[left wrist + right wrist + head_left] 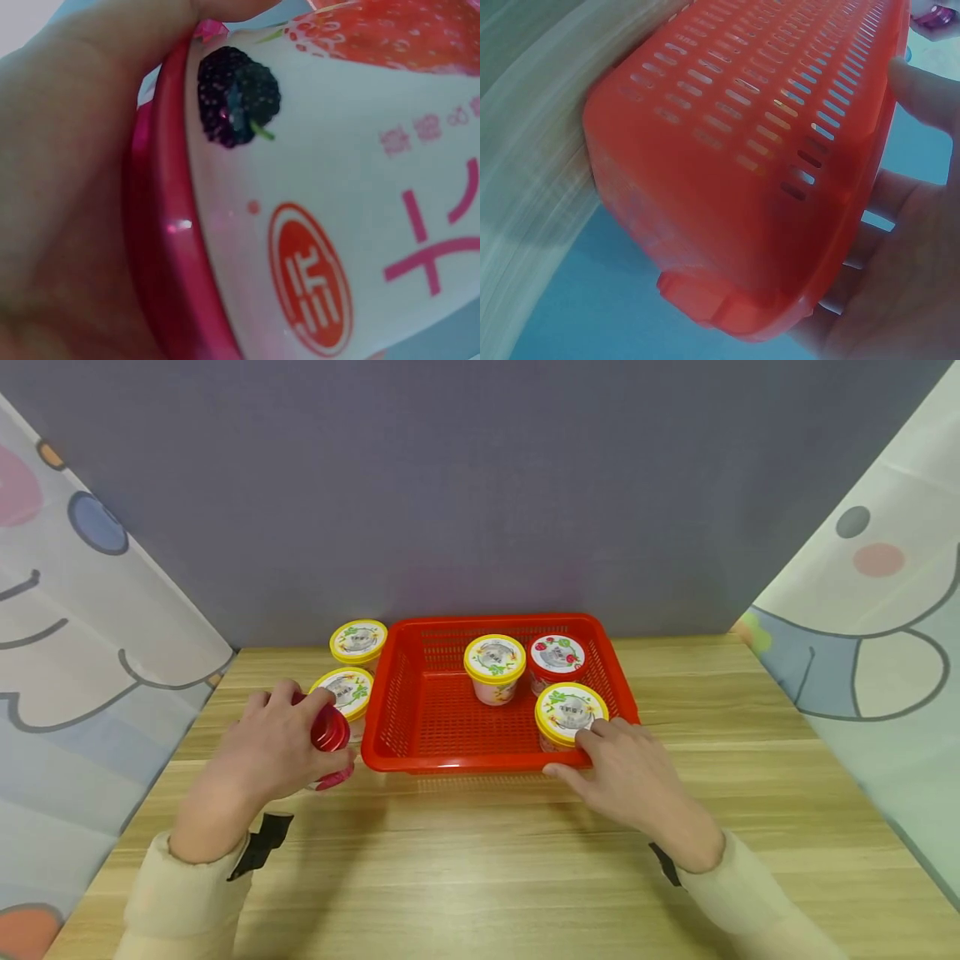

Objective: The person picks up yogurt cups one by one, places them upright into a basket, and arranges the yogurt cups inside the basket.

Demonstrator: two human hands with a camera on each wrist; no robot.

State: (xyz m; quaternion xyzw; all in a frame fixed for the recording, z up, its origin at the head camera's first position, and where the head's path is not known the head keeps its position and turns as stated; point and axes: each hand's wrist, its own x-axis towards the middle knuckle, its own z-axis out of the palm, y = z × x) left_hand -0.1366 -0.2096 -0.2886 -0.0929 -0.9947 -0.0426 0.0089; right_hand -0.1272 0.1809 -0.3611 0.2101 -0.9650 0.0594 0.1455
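Observation:
My left hand point(273, 745) grips a tub with a shiny pinkish-red rim point(331, 729), left of the red plastic basket point(465, 763). Up close in the left wrist view, this tub point(322, 161) shows a white side printed with a strawberry and dark berries; the palm lies against its lid end. My right hand point(633, 768) holds the basket's front rim near the right corner, thumb outside and fingers over the edge. Those fingers overlap a yellow-lidded cup point(572, 710) inside. Behind it in the basket stand another yellow-lidded cup point(495, 658) and a red-lidded cup point(557, 654).
Two more yellow-lidded cups, a rear one point(358, 639) and a nearer one point(345, 690), stand on the wooden table point(480, 860) along the basket's left side. A grey panel point(480, 493) rises behind the table, with patterned cloth point(847, 635) at both sides.

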